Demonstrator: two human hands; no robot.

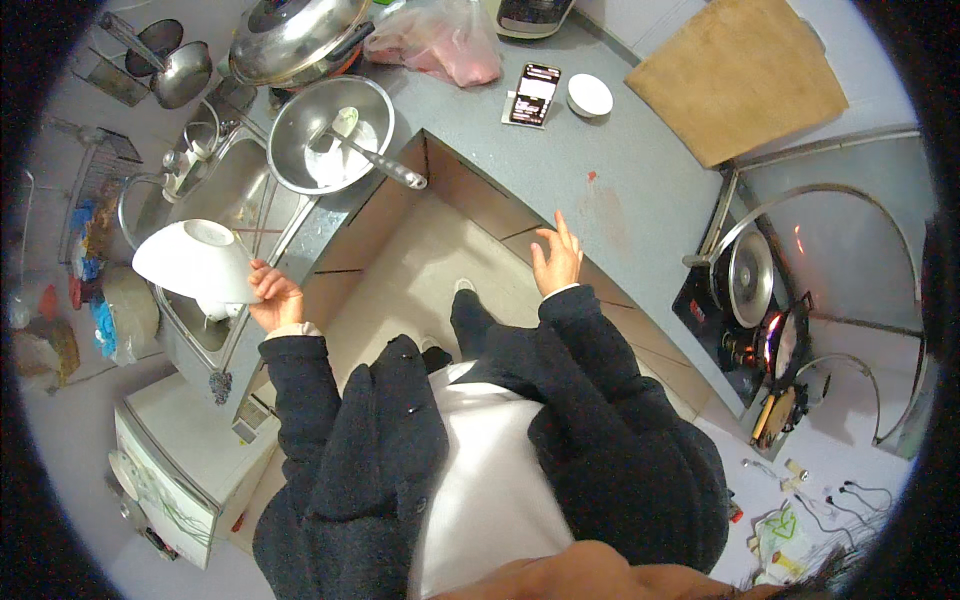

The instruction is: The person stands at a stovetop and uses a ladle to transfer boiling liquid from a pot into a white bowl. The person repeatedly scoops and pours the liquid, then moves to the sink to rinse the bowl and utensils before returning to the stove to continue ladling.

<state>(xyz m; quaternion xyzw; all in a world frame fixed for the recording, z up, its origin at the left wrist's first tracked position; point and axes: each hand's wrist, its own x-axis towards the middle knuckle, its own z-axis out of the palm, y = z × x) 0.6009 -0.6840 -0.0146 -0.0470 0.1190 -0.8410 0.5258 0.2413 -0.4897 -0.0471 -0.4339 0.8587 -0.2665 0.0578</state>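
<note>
My left hand (277, 295) grips the rim of a large white bowl (191, 259), tipped upside down over the sink (225, 180) with its foot ring facing up. Another white piece (219, 310) shows just under its rim; I cannot tell what it is. My right hand (557, 259) holds nothing, its fingers apart, near the front edge of the grey countertop (495, 142). A stainless steel mixing bowl (281, 142) stands at the sink's corner. White powder or paste (334, 165) lies in it, and a metal serving spoon (382, 166) rests across its rim.
On the counter are a phone (534, 94) on a stand, a small white bowl (590, 95) and a plastic bag of raw meat (442, 45). A brown board (739, 79) leans at the back right. At right is a stove (697, 300) with pans; a lidded wok (296, 41) stands behind.
</note>
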